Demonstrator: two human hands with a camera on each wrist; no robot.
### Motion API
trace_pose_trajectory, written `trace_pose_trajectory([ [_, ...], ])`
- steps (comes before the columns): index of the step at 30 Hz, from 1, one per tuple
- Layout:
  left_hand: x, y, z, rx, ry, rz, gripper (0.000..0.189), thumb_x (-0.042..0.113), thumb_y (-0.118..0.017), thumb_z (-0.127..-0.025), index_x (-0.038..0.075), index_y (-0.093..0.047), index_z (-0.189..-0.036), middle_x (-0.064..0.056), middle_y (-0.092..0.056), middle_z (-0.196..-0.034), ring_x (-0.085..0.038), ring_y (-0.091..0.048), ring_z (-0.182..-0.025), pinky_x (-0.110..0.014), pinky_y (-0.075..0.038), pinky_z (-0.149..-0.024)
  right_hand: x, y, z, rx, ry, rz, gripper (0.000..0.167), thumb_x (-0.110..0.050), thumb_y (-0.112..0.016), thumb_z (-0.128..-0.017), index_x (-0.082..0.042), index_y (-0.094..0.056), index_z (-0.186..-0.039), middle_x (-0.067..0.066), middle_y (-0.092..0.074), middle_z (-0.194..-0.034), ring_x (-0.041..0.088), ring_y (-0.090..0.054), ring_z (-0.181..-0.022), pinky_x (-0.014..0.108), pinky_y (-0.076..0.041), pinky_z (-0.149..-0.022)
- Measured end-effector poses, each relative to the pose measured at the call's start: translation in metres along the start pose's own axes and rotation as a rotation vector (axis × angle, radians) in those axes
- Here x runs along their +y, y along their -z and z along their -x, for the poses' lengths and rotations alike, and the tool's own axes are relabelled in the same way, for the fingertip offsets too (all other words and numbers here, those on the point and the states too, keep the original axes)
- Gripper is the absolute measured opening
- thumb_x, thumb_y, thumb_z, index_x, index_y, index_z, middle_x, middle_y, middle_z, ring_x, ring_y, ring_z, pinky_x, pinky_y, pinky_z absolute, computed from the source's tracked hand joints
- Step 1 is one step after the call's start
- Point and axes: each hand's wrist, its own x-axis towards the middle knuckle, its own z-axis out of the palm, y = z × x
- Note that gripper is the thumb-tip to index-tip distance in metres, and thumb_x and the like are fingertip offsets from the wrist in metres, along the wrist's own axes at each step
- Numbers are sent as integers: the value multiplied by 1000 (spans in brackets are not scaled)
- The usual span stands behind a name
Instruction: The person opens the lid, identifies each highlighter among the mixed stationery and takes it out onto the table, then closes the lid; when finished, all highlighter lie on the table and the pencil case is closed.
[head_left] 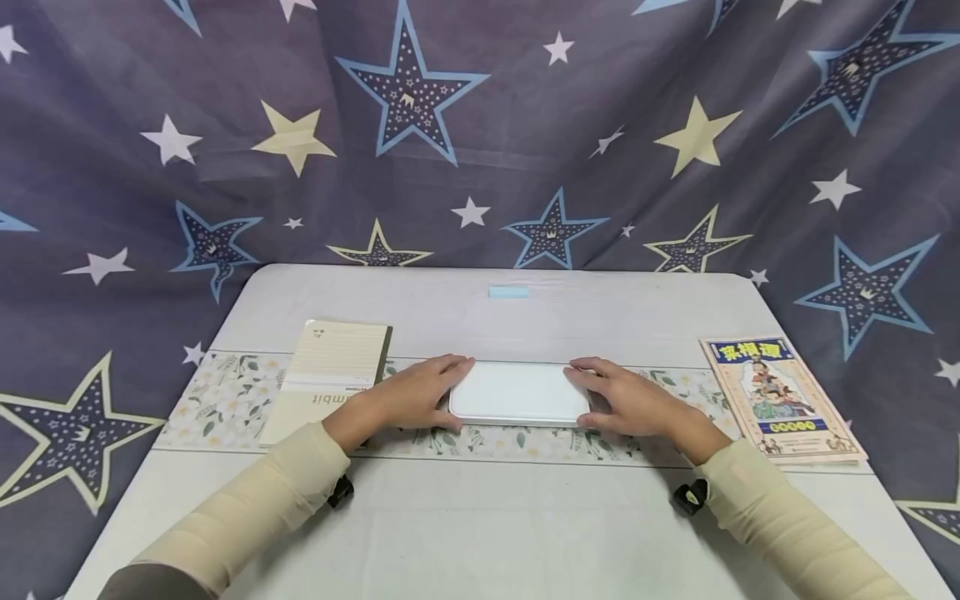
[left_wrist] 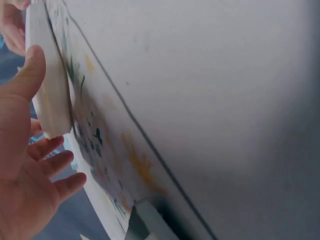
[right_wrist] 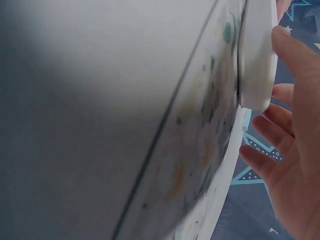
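A flat white rectangular box [head_left: 517, 393] with rounded corners lies lengthwise across the flowered band of the table cover. My left hand [head_left: 420, 392] holds its left end, the thumb toward the near edge and the fingers toward the far corner. At the right end, my right hand [head_left: 630, 402] grips in the same way. In the left wrist view, the thumb [left_wrist: 34, 67] lies against the side of the box [left_wrist: 54, 95], and the lower fingers are spread apart from it. The right wrist view shows the box [right_wrist: 257, 60] between thumb and index finger, other fingers spread.
Left of the box lies a cream lined notebook [head_left: 330, 367] with a dark spine, partly behind my left forearm. A comic book [head_left: 776, 396] with a colourful cover lies at the right. Toward the back edge sits a small light-blue block [head_left: 508, 292]. A star-patterned curtain [head_left: 517, 167] hangs behind.
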Motion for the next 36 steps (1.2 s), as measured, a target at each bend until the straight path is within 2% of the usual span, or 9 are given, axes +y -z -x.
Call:
trace_pose_trajectory([
  [6,-1,-6,-4,20,17,3,101,57,-74,-88,11,-24,-163,-12,-38,-161,-30,-49,-142,-45,-45,-113,-3,-5,-1,24,24,38,90,-54,-77,-86,-5,-44,-155,16,-46,-154,34,-55,-135,47,-51,-105],
  [15,1,-8,-7,27,60,52,100,53,-76,-87,12,-25,-163,-11,-38,-160,-30,-53,-137,-44,-49,-108,0,-9,-2,98,92,117,86,-51,-78,-86,0,-50,-149,22,-54,-148,37,-59,-130,46,-53,-103],
  [23,7,-10,-8,52,61,69,98,45,-79,-86,7,-28,-161,-14,-42,-155,-29,-56,-132,-41,-51,-105,-1,-11,3,90,122,186,78,-52,-70,-93,2,-53,-146,24,-54,-148,40,-61,-127,47,-54,-100],
  [26,9,-11,-9,54,57,83,98,43,-80,-86,7,-28,-161,-14,-42,-155,-29,-57,-131,-42,-52,-103,1,-9,4,110,163,181,70,-48,-62,-100,5,-53,-145,25,-55,-146,38,-63,-124,47,-55,-99],
  [30,11,-10,-10,47,55,79,99,41,-80,-85,7,-27,-162,-15,-42,-155,-29,-58,-129,-43,-52,-101,4,-4,4,114,195,146,65,-43,-58,-103,6,-52,-145,25,-57,-145,36,-66,-120,46,-55,-98],
  [36,8,-6,-10,37,75,54,101,44,-81,-84,7,-27,-162,-16,-42,-156,-31,-57,-132,-44,-52,-103,3,2,1,60,129,112,68,-47,-62,-100,0,-52,-148,19,-55,-149,37,-63,-126,47,-53,-102],
])
